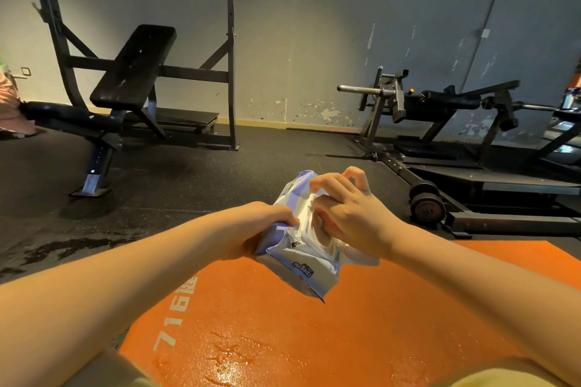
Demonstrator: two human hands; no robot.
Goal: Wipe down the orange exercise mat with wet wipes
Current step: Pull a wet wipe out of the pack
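the left hand (267, 225) grips one side of the pack (303, 265), held in the air over the far end of the mat (345, 339), while the right hand (349, 214) pinches a white wipe (309, 201) at the pack's opening. a sharp tug would likely tear that sheet or drag out a clump. if the left grip slackens, the pack could drop onto the mat, whose near part glistens wet.

Orange exercise mat (361, 333): textured, wet-glossy in patches; wipes pack (306, 248): crinkled glossy plastic film; floor (188, 185): matt speckled rubber; bench (133, 64): worn black padding, painted metal frame.
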